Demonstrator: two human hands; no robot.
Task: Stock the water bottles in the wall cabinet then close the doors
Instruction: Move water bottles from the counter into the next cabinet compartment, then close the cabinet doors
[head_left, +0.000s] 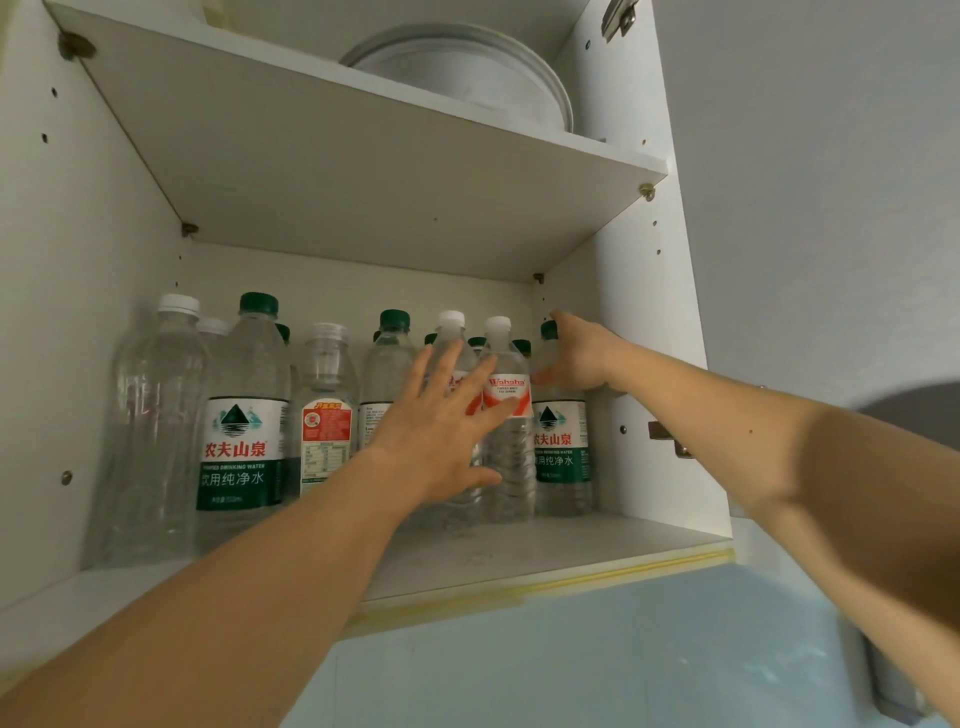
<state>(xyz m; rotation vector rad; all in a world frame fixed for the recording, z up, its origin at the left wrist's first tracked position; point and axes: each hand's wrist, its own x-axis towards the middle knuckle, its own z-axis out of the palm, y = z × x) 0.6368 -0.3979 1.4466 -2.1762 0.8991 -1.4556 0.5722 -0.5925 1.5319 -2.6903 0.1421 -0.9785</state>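
Observation:
Several water bottles stand on the lower shelf (545, 551) of the open wall cabinet. My right hand (576, 358) wraps the neck and shoulder of a green-capped, green-labelled bottle (563, 457) at the far right, next to the cabinet's side wall. My left hand (447, 426) is spread flat, fingers apart, against two white-capped bottles with red labels (511, 441) in the middle. To the left stand a capless bottle with a red label (326, 410), a large green-labelled bottle (244, 431) and a clear unlabelled bottle (156, 431). More green caps show behind.
An upper shelf (363, 171) carries a stack of white plates (467, 67). Door hinges (670, 439) sit on the right side panel. Below the cabinet is a light blue tiled wall (571, 660). The doors are out of view.

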